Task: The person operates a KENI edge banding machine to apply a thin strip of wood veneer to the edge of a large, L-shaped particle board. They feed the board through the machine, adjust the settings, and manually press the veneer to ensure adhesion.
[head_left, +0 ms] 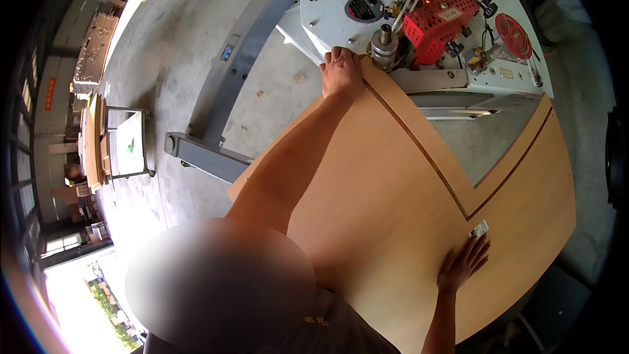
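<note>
A large light-brown wooden panel stretches out before me, with an angled notch in its far side and a dark groove running alongside that notch. My left hand has its fingers curled over the panel's far left corner, right beside the machine's metal roller. Lower down on the right, my right hand lies flat on the panel's face, fingers spread. Just beyond its fingertips is a small white label stuck to the wood. The panel's far corner meets the edge of the machine table.
On the machine stand a red perforated guard, a round black dial and a red disc. A grey metal support frame stands on the concrete floor to the left. Farther off is a wheeled cart beside stacked boards.
</note>
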`<state>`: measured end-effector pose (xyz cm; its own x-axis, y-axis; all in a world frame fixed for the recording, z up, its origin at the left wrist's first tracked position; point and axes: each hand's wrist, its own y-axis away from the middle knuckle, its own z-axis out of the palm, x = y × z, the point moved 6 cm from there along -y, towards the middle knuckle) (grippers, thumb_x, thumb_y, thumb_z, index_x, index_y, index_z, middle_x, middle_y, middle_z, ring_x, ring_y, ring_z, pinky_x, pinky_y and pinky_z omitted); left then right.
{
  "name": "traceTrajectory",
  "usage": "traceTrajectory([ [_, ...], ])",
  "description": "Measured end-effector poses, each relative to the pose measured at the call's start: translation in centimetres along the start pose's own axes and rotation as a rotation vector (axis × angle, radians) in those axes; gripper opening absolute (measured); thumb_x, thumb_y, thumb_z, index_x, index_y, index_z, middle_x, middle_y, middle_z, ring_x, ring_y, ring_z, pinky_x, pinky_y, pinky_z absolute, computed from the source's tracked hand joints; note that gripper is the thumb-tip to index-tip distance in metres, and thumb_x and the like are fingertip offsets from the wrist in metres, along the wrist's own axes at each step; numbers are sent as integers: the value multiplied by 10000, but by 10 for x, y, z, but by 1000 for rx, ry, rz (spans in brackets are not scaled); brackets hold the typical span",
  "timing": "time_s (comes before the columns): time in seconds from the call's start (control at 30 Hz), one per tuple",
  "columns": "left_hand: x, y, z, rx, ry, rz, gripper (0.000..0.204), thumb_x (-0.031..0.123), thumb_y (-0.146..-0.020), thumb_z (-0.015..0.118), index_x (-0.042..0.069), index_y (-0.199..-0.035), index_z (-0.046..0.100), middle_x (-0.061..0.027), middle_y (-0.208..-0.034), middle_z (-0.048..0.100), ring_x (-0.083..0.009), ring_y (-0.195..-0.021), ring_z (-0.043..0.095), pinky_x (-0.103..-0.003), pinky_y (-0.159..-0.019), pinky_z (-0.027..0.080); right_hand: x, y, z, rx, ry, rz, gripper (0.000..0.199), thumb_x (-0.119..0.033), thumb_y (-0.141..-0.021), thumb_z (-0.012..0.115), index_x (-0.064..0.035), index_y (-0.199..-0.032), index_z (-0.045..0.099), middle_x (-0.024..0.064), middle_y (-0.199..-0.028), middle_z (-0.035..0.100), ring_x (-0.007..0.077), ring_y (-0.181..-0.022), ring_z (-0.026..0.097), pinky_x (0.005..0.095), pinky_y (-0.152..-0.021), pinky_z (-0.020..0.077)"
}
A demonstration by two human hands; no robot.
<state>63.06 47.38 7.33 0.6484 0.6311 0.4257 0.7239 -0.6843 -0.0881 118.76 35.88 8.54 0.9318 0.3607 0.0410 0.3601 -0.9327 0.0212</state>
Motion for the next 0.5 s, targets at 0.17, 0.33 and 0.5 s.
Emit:
traceTrajectory([
  [0.17, 3, -9, -8, 85, 65, 26, 374, 129, -931, 519, 78, -1302, 526, -106, -1354, 523, -310, -1278, 471, -451, -1083, 375, -7, -3, -2, -6, -4, 6, 730, -560, -1032, 296, -94, -1590, 226, 180, -1656, 172, 423, -1522, 134, 617, -1194, 82],
  [0.33, 20, -2, -6, -41, 288, 542, 594, -29, -846, 510, 64, -1424, 413, -136, -1344, 596, -328, -1263, 527, -431, -1181, 295, -15, -4, -2, -1, -1, -3, 734, -554, -1033, 297, -76, -1586, 230, 184, -1656, 170, 426, -1522, 131, 612, -1196, 83],
  [0.5, 26, -10, -6, -141, 103, 481, 527, 91, -813, 603, 26, -1311, 442, -187, -1193, 616, -368, -1199, 536, -456, -1072, 365, -21, -4, -4, -6, 18, -7, 727, -542, -1034, 302, -74, -1585, 227, 195, -1652, 172, 437, -1517, 138, 618, -1193, 89],
])
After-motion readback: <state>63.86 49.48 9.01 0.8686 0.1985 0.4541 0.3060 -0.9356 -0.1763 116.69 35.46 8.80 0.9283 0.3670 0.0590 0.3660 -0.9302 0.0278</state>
